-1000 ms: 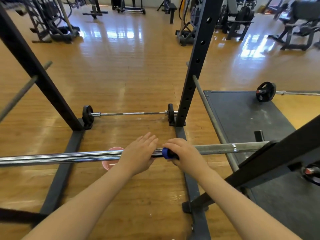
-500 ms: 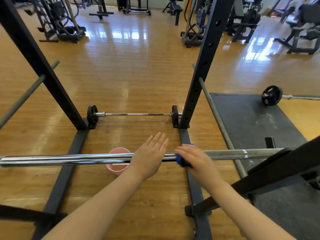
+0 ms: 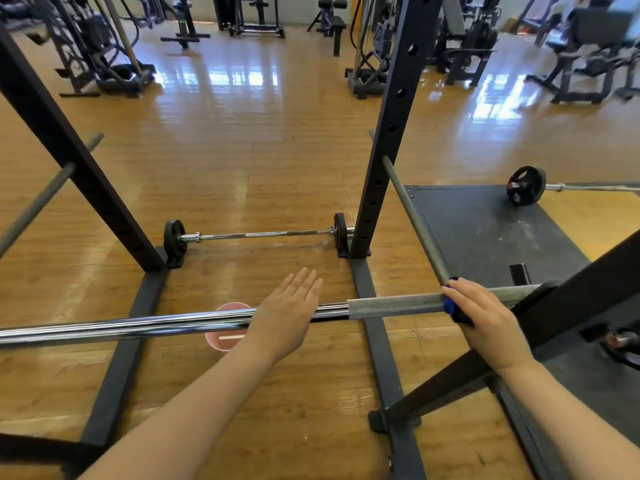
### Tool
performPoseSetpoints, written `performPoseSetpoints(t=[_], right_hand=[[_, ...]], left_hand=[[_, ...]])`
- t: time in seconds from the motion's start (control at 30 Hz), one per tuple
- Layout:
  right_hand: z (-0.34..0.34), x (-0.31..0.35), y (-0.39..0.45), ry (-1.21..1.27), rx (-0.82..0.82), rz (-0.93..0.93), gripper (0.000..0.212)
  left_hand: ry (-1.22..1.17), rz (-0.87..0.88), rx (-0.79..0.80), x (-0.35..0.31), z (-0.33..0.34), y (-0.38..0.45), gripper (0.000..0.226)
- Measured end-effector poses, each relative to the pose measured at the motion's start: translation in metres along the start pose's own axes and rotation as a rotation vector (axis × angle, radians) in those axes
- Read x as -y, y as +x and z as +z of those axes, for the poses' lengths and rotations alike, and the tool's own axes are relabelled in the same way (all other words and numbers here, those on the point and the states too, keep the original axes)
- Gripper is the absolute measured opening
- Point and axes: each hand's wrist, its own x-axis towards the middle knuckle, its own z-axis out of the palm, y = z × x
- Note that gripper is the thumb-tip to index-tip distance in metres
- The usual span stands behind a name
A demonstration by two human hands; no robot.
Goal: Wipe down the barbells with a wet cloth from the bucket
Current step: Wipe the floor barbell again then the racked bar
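Barbell (image 3: 173,323) spans 9 to 3 o'clock across the rack. Left hand (image 3: 284,313) rests flat on it, fingers straight; right hand (image 3: 485,317) grasps blue cloth (image 3: 450,306) round it at 3 o'clock. Pink bucket (image 3: 227,341) on floor beneath.

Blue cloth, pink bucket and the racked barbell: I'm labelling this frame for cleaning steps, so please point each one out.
blue cloth (image 3: 449,305): head view, the edge showing beside the right hand's fingers.
pink bucket (image 3: 221,342): head view, its side wall below the bar.
racked barbell (image 3: 394,304): head view, the grey knurled section between the hands.
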Motion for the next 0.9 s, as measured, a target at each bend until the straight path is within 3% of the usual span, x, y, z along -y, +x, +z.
performPoseSetpoints(t=[0.07, 0.2, 0.3, 0.5, 0.67, 0.77, 0.9], right_hand=[[0.004, 0.019, 0.0, 0.048, -0.034, 0.081, 0.07], [0.035, 0.105, 0.028, 0.173, 0.042, -0.189, 0.069], [0.043, 0.139, 0.044, 0.186, 0.054, -0.247, 0.071], [0.023, 0.068, 0.021, 0.093, 0.053, -0.224, 0.066], [-0.001, 0.006, 0.0, 0.04, 0.039, 0.015, 0.071], [-0.011, 0.014, 0.001, 0.069, 0.0, 0.142, 0.072], [0.014, 0.093, 0.017, 0.142, 0.04, -0.131, 0.072]], left_hand=[[0.014, -0.023, 0.006, -0.001, 0.0, 0.0, 0.072], [-0.024, -0.033, -0.053, -0.002, 0.001, 0.005, 0.076], [-0.033, -0.015, -0.069, -0.001, 0.0, 0.004, 0.075], [0.005, -0.032, -0.047, 0.0, 0.0, 0.001, 0.075], [0.0, -0.033, -0.069, 0.0, 0.0, 0.001, 0.078], [-0.016, -0.027, -0.099, -0.001, 0.002, 0.002, 0.077], [-0.031, -0.021, -0.116, 0.0, 0.004, 0.003, 0.074]])
